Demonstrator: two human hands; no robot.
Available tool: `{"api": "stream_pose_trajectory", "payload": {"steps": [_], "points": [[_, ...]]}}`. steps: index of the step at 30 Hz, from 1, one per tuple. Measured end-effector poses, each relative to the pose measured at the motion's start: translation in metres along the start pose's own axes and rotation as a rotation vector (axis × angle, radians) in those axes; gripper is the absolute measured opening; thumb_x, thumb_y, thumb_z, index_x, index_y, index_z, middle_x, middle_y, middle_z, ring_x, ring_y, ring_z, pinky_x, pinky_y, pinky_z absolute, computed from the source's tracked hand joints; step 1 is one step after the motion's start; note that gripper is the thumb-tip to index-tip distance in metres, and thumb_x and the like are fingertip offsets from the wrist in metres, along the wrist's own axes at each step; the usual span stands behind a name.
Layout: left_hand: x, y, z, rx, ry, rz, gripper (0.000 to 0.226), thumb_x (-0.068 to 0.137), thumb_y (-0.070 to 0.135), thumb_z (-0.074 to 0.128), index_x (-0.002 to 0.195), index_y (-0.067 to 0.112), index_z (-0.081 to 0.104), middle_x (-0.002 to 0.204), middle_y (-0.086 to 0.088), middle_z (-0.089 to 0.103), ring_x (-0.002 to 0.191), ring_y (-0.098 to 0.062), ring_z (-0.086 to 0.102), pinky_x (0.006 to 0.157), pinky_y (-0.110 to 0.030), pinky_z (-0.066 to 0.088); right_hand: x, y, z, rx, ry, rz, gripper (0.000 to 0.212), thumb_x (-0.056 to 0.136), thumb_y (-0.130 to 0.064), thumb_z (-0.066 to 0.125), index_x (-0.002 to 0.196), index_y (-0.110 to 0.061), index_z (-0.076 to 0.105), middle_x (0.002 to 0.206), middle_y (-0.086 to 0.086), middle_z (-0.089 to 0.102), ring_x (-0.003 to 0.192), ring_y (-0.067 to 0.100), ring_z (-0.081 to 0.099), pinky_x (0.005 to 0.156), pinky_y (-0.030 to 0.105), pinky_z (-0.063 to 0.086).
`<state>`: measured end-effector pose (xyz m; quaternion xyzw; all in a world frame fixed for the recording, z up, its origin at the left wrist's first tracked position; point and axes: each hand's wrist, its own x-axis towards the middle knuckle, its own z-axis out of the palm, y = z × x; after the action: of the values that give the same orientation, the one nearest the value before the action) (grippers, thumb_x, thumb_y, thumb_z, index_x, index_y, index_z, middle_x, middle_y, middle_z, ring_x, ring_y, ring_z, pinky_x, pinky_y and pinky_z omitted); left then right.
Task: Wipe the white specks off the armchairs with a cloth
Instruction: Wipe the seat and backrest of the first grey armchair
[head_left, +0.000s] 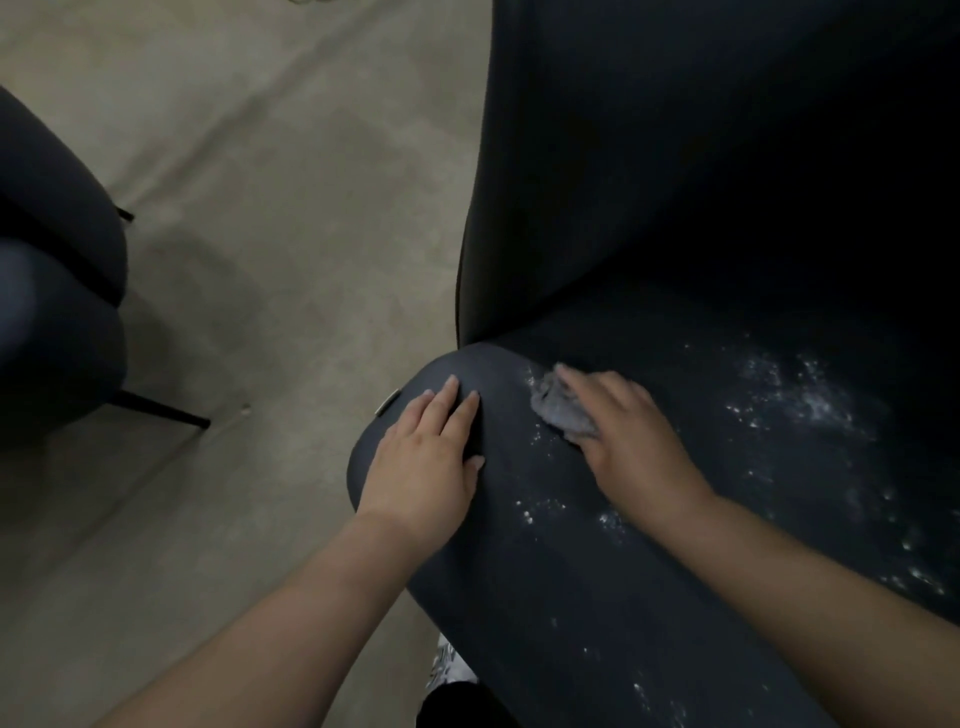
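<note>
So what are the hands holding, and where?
The right hand presses a crumpled grey cloth from on top. The left hand holds nothing, resting flat on the armchair.

Person, head view: two bare forearms with no sleeves, watch or rings showing, left hand (421, 462) and right hand (631, 441) ungloved with short plain nails, plus a white shoe with dark print (448, 662) above dark clothing (457, 706) at the bottom edge.
</note>
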<state>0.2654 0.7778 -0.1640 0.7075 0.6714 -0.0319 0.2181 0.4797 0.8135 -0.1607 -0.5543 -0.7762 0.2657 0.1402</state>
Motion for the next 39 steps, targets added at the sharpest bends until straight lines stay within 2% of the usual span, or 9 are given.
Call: {"api": "stream_pose_trajectory", "payload": {"steps": [5,9,12,15,19,24,31,35,39], "points": [[-0.001,-0.002,0.004,-0.034,0.027,0.003,0.065,0.098,0.043,0.040,0.153,0.032,0.007,0.162,0.007,-0.001,0.148,-0.018,0.002,0.118,-0.036,0.013,0.007,-0.001,-0.020,-0.238,0.070,0.096,0.048,0.082,-0.050,0.063,0.126,-0.031,0.059,0.119,0.002,0.048,0.110,0.024,0.045,0.092,0.043,0.040],[-0.001,-0.005,0.005,-0.039,0.037,0.026,0.065,0.099,0.044,0.039,0.154,0.031,0.007,0.162,0.006,0.000,0.148,-0.018,0.002,0.118,-0.034,0.009,-0.001,-0.006,-0.007,-0.231,0.024,0.034,0.038,0.083,-0.031,0.069,0.121,-0.030,0.065,0.110,0.004,0.056,0.100,0.024,0.052,0.085,0.037,0.042],[0.000,-0.007,0.005,-0.042,0.048,0.046,0.064,0.099,0.043,0.040,0.154,0.031,0.009,0.162,0.005,0.000,0.148,-0.019,0.002,0.118,-0.033,0.008,0.018,-0.002,-0.008,0.023,0.194,0.118,0.030,0.087,-0.020,0.060,0.116,-0.020,0.068,0.095,-0.004,0.054,0.088,0.008,0.054,0.077,0.020,0.043],[0.000,-0.008,0.007,-0.051,0.060,0.055,0.063,0.099,0.042,0.040,0.153,0.031,0.010,0.162,0.005,0.000,0.148,-0.019,0.001,0.118,-0.033,0.006,0.055,-0.006,-0.005,-0.056,0.186,0.052,0.035,0.089,-0.011,0.062,0.121,-0.022,0.066,0.110,0.009,0.058,0.099,0.028,0.053,0.084,0.033,0.045],[-0.004,-0.013,0.009,-0.069,0.063,0.040,0.062,0.099,0.041,0.040,0.153,0.033,0.011,0.162,0.004,-0.001,0.147,-0.018,0.000,0.118,-0.033,0.006,0.035,-0.020,0.011,-0.115,-0.020,-0.064,0.043,0.078,0.000,0.068,0.114,-0.023,0.070,0.112,0.005,0.062,0.095,0.031,0.052,0.080,0.040,0.048],[-0.004,-0.015,0.009,-0.060,0.058,0.038,0.062,0.099,0.040,0.040,0.153,0.032,0.012,0.162,0.003,0.000,0.148,-0.018,0.001,0.118,-0.032,0.006,-0.025,-0.021,0.006,-0.169,-0.123,-0.135,0.042,0.081,-0.055,0.059,0.117,-0.036,0.066,0.129,-0.004,0.053,0.113,0.019,0.045,0.092,0.036,0.036],[-0.003,-0.012,0.007,-0.056,0.045,0.028,0.062,0.098,0.039,0.042,0.153,0.031,0.014,0.162,0.003,0.003,0.148,-0.019,0.003,0.118,-0.034,0.009,0.014,-0.018,0.006,-0.209,-0.078,-0.229,0.029,0.074,-0.012,0.079,0.101,-0.020,0.074,0.101,0.011,0.063,0.089,0.035,0.059,0.072,0.042,0.051],[-0.003,-0.012,0.009,-0.050,0.049,0.021,0.061,0.098,0.039,0.041,0.153,0.031,0.014,0.162,0.003,0.003,0.147,-0.019,0.003,0.119,-0.036,0.010,0.056,-0.003,0.004,-0.158,0.094,-0.023,0.050,0.086,-0.017,0.066,0.135,-0.019,0.053,0.116,0.017,0.056,0.104,0.037,0.050,0.087,0.046,0.046],[-0.005,-0.010,0.011,-0.053,0.051,0.008,0.062,0.098,0.038,0.041,0.153,0.031,0.014,0.162,0.003,0.003,0.148,-0.019,0.003,0.119,-0.035,0.010,0.030,-0.015,0.016,-0.130,0.046,-0.045,0.045,0.083,-0.016,0.071,0.126,-0.016,0.061,0.109,0.013,0.058,0.099,0.033,0.052,0.083,0.039,0.048]]}}
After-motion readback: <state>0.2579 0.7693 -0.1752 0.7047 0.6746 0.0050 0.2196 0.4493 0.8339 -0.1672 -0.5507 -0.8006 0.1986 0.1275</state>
